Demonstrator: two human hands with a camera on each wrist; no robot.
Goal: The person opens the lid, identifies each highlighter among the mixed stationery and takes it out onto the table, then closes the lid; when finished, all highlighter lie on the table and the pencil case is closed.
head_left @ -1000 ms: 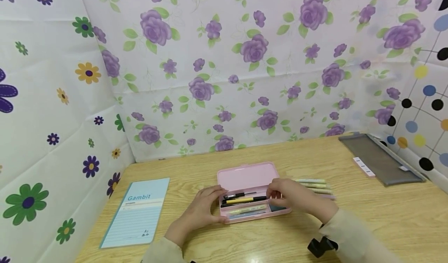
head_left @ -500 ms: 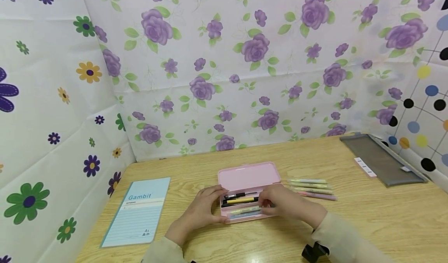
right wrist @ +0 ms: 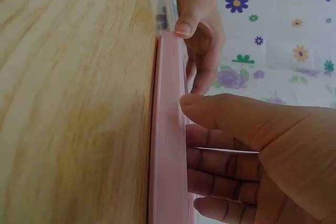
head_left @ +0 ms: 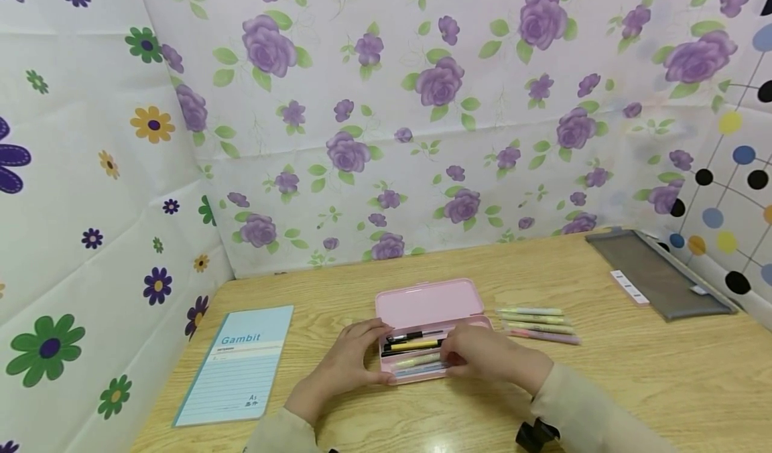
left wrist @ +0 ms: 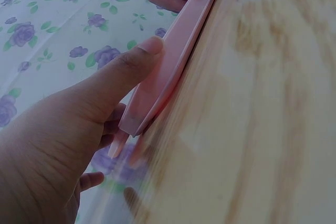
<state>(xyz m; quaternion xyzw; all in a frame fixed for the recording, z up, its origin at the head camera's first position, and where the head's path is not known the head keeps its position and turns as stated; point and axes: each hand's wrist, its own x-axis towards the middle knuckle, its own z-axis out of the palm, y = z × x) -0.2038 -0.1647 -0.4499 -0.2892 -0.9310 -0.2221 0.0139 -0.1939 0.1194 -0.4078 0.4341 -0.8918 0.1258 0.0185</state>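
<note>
An open pink pencil case (head_left: 428,303) lies on the wooden table with its lid folded back. In its tray are a black pen (head_left: 413,336), a yellow-and-black pen (head_left: 416,346) and a pale yellow highlighter (head_left: 416,360), with a bluish pen (head_left: 419,370) in front. My left hand (head_left: 346,356) grips the case's left end, thumb (left wrist: 134,64) against the front wall. My right hand (head_left: 491,352) reaches into the tray's front compartment over the highlighter's right end. In the right wrist view its thumb is at the front rim and its fingertips are hidden behind the wall; I cannot tell whether they pinch anything.
Several pastel highlighters (head_left: 537,320) lie side by side just right of the case. A light blue notebook (head_left: 235,366) lies at the left. Toward the back right are a grey mesh pouch (head_left: 660,272) and a small white-and-pink strip (head_left: 629,287). Flowered cloth (head_left: 362,198) hangs behind the table.
My right hand has moved left along the tray, from its right-hand compartment to the front pens, and lower. The highlighters on the table now show more fully. My left hand has stayed put.
</note>
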